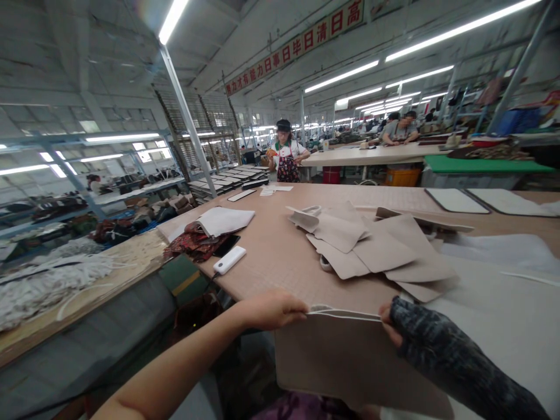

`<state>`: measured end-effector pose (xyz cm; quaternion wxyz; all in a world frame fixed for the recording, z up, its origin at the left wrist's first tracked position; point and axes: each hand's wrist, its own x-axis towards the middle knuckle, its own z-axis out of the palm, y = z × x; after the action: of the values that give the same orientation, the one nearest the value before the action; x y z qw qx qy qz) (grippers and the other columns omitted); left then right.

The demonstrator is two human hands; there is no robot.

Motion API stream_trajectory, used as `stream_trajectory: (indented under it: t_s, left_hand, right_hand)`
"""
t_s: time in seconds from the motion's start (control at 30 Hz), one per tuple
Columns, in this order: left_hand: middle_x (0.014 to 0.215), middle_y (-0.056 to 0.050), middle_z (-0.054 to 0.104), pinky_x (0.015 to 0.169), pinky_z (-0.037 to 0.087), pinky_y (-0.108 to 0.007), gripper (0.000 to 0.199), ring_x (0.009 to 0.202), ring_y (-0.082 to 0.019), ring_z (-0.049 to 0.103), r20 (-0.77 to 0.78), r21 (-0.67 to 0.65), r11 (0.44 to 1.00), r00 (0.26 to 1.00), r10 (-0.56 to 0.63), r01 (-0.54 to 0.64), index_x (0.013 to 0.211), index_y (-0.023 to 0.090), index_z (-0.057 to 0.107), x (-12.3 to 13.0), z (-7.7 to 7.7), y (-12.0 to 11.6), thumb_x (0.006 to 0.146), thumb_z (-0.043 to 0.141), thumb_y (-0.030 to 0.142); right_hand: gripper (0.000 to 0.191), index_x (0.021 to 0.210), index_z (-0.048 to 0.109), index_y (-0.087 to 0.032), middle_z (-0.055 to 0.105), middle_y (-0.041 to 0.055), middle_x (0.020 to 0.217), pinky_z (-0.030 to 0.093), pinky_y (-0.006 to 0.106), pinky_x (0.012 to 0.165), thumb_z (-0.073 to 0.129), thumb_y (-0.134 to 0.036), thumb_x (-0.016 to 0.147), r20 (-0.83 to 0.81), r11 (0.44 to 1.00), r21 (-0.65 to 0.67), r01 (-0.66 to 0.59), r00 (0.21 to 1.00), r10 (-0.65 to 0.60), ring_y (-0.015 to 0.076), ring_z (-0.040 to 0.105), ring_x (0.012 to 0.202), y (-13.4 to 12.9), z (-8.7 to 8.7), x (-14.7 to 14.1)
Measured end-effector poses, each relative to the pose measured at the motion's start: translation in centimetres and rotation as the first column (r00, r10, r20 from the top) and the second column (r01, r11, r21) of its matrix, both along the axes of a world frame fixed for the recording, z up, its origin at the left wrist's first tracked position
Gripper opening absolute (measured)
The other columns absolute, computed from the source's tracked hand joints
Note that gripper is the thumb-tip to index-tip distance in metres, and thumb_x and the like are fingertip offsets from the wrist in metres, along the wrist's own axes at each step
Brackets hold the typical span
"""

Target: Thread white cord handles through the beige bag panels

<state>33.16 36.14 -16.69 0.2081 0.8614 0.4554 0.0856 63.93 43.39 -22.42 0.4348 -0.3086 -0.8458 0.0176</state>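
Taupe panel [345, 350], at five o'clock from the middle of the view, hangs at the near edge of a brown-topped counter [266, 239], its pale upper rim running between two bare hands. At six o'clock, the left hand [280, 308] has its fingers closed on the rim's left end. At four o'clock, the right hand [391, 324], reaching from a dark mottled sleeve [446, 347], pinches the right end. Between three and four o'clock lies a loose heap of similar taupe pieces [380, 248]. A white device [230, 260] rests at eight o'clock, beside patterned reddish cloth [195, 242]. At twelve o'clock, a co-worker [287, 157] stands beyond the counter.
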Motion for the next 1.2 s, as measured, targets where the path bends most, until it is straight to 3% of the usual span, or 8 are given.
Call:
stream_trajectory:
  t_s: [0.23, 0.47, 0.57, 0.7, 0.83, 0.93, 1.07, 1.2]
  left_hand:
    - [0.088, -0.005, 0.072, 0.067, 0.042, -0.020, 0.024, 0.077, -0.016, 0.061, -0.004, 0.081, 0.994, 0.998, 0.069, -0.069, 0.100, 0.018, 0.069, 2.5, -0.3, 0.5, 0.093, 0.049, 0.028]
    - [0.080, -0.003, 0.073, 0.061, 0.039, -0.019, 0.019, 0.071, -0.014, 0.061, 0.041, 0.035, 0.981, 0.981, 0.190, -0.191, 0.092, 0.017, 0.073, 3.2, -0.5, 0.8, 0.088, 0.058, 0.029]
    - [0.077, -0.001, 0.072, 0.059, 0.038, -0.018, 0.019, 0.067, -0.012, 0.059, 0.074, 0.030, 0.983, 0.981, 0.179, -0.181, 0.091, 0.018, 0.074, 2.9, -0.4, 0.7, 0.088, 0.056, 0.026]
    - [0.073, 0.000, 0.070, 0.059, 0.037, -0.017, 0.021, 0.065, -0.011, 0.057, 0.115, 0.030, 0.989, 0.983, 0.141, -0.146, 0.087, 0.017, 0.074, 2.2, 0.2, 0.5, 0.088, 0.055, 0.025]
    - [0.071, -0.001, 0.068, 0.061, 0.037, -0.017, 0.019, 0.066, -0.011, 0.057, 0.125, 0.022, 0.988, 0.981, 0.150, -0.154, 0.084, 0.015, 0.073, 1.0, 0.8, 0.3, 0.087, 0.056, 0.024]
    - [0.069, -0.001, 0.067, 0.060, 0.037, -0.017, 0.021, 0.063, -0.011, 0.055, 0.141, -0.005, 0.986, 0.976, 0.168, -0.169, 0.080, 0.013, 0.073, 0.1, 0.9, 0.0, 0.086, 0.056, 0.024]
    - [0.068, -0.001, 0.066, 0.060, 0.037, -0.017, 0.023, 0.064, -0.011, 0.054, 0.210, -0.051, 0.983, 0.961, 0.181, -0.174, 0.081, 0.012, 0.072, -0.5, 0.6, -0.2, 0.087, 0.055, 0.026]
    - [0.070, -0.001, 0.067, 0.060, 0.038, -0.017, 0.023, 0.065, -0.011, 0.055, 0.236, -0.072, 0.979, 0.951, 0.201, -0.189, 0.082, 0.012, 0.072, -0.3, 0.2, -0.2, 0.086, 0.056, 0.027]
  right_hand:
    - [0.024, 0.085, 0.066, -0.017, 0.070, 0.0088, 0.076, 0.058, 0.034, 0.064, 0.043, -0.024, 0.089, 0.213, 0.975, 0.218, -0.032, 0.977, -0.016, 0.0212, 0.068, 0.066, -0.6, 0.5, -0.9]
    - [0.029, 0.078, 0.068, -0.019, 0.071, 0.0088, 0.071, 0.056, 0.028, 0.056, 0.041, -0.020, 0.088, 0.197, 0.936, 0.352, -0.016, 0.979, -0.057, 0.0192, 0.066, 0.057, -1.8, 2.1, -2.0]
    - [0.025, 0.085, 0.069, -0.020, 0.072, 0.0083, 0.078, 0.058, 0.027, 0.062, 0.044, -0.024, 0.088, 0.154, 0.975, 0.216, -0.057, 0.988, 0.023, 0.0192, 0.069, 0.065, -2.1, 2.0, -2.0]
    - [0.020, 0.091, 0.068, -0.023, 0.070, 0.0087, 0.105, 0.057, 0.032, 0.083, 0.054, -0.035, 0.086, -0.017, 0.978, -0.117, -0.173, 0.985, 0.173, 0.0219, 0.067, 0.096, -2.5, 1.6, -1.3]
    - [0.051, 0.128, 0.050, -0.034, 0.053, 0.0097, 0.134, 0.057, 0.038, 0.082, 0.063, -0.042, 0.080, -0.330, 0.803, -0.480, -0.353, 0.921, 0.208, 0.0246, 0.065, 0.100, -1.5, 0.6, 0.6]
    - [0.070, 0.134, 0.038, -0.039, 0.053, 0.0102, 0.134, 0.058, 0.040, 0.075, 0.070, -0.046, 0.073, -0.588, 0.720, -0.470, -0.511, 0.789, 0.176, 0.0258, 0.067, 0.093, -0.4, -0.6, 1.6]
    - [0.046, 0.107, 0.064, -0.023, 0.069, 0.0098, 0.104, 0.056, 0.033, 0.076, 0.073, -0.045, 0.068, -0.419, 0.757, -0.611, -0.233, 0.906, -0.059, 0.0248, 0.066, 0.091, -1.2, -1.3, 0.4]
    - [0.036, 0.078, 0.067, -0.019, 0.069, 0.0061, 0.082, 0.054, 0.024, 0.072, 0.068, -0.053, 0.068, -0.389, 0.820, -0.568, -0.067, 0.900, -0.196, 0.0218, 0.064, 0.082, -2.5, -0.7, -1.5]
